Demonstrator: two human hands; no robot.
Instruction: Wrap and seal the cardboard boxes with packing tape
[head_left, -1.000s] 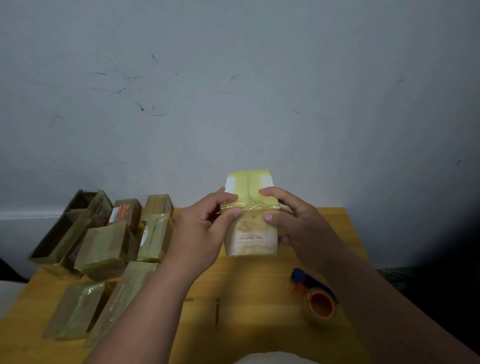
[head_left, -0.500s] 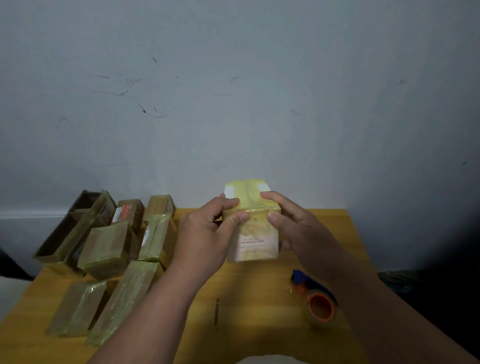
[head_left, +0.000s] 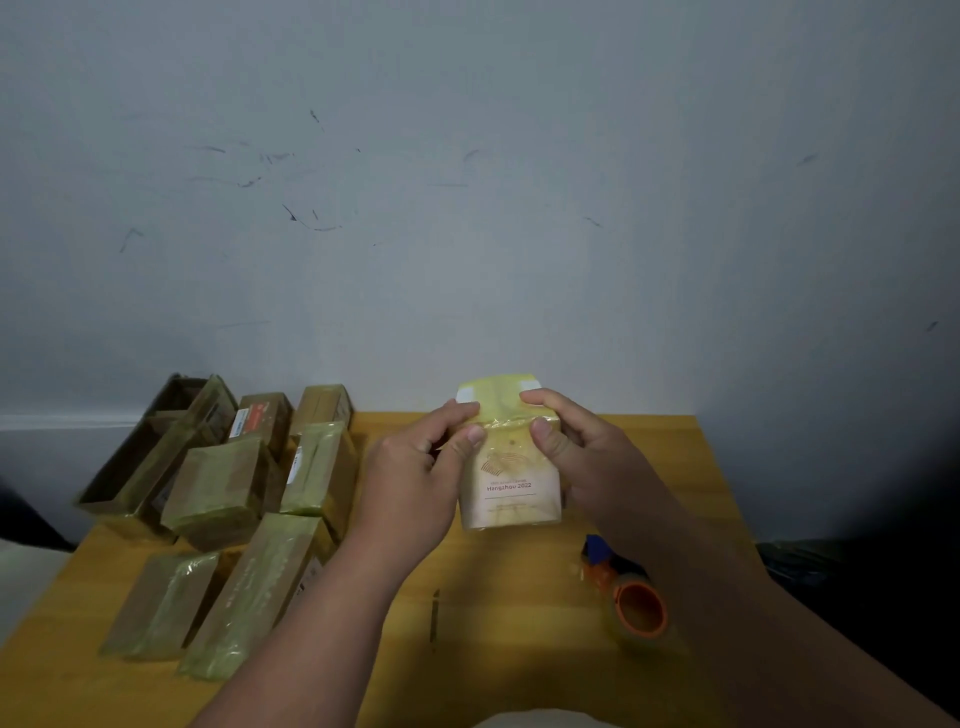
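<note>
Flanking hands, wrapped boxes left, tape roll right

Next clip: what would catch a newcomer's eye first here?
The pale tape-wrapped box printed "Hangzhou 2022", held at centre above the yellow wooden table by the left hand and right hand, thumbs pressing its upper front. To the left lies a cluster of taped brown cardboard boxes; an orange-cored roll of clear packing tape sits near the right forearm.
</note>
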